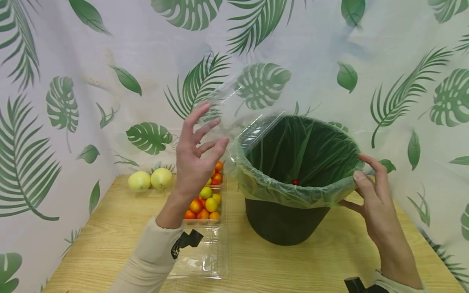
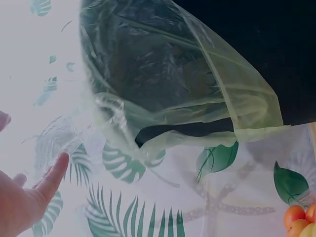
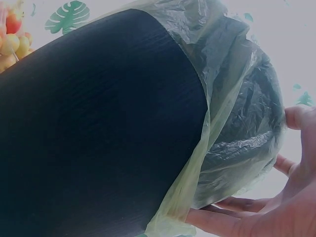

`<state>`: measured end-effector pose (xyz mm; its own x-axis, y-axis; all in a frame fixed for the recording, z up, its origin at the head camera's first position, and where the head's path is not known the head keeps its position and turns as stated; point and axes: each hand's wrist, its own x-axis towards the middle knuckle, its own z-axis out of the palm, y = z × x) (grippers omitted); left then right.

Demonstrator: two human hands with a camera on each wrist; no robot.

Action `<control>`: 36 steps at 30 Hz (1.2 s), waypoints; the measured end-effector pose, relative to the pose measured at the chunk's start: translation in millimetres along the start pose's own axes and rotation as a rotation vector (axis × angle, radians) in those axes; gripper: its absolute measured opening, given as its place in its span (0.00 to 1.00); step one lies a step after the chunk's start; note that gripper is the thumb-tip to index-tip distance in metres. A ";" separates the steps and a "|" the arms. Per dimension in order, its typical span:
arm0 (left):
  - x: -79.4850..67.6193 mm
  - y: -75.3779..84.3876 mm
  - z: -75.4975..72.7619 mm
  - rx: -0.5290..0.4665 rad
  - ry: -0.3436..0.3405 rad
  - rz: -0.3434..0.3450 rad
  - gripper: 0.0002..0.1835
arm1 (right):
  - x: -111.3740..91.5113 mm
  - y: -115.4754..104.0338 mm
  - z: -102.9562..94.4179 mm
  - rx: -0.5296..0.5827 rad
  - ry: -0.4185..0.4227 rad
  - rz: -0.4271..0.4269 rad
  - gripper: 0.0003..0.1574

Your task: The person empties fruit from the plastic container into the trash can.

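A black bin with a thin green bag folded over its rim stands right of the middle in the head view. My right hand grips the bin's right rim, with fingers and thumb around the bagged edge. A clear plastic container is tilted over the left rim. Fingers spread, my left hand is beside it; the fingertips overlap the clear plastic. The left wrist view has the same hand apart from the bag. A small red round thing shows inside the bin.
Small orange, red and yellow fruits fill a clear box left of the bin. Nearer me lies a clear plastic tray. Two pale yellow fruits sit at the back left of the wooden table. A leaf-print sheet surrounds the table.
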<state>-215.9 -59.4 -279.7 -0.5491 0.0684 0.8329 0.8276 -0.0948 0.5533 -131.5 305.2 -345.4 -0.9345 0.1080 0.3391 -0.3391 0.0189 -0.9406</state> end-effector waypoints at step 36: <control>-108.2 33.1 -162.1 0.001 0.183 -0.432 0.34 | 0.5 -1.0 1.3 0.043 -0.016 0.000 0.32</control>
<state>-148.0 -230.9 -350.8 -0.8549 -0.0744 0.5134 0.5185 -0.0951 0.8498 -131.8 303.9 -344.3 -0.9360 0.0926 0.3396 -0.3431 -0.0241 -0.9390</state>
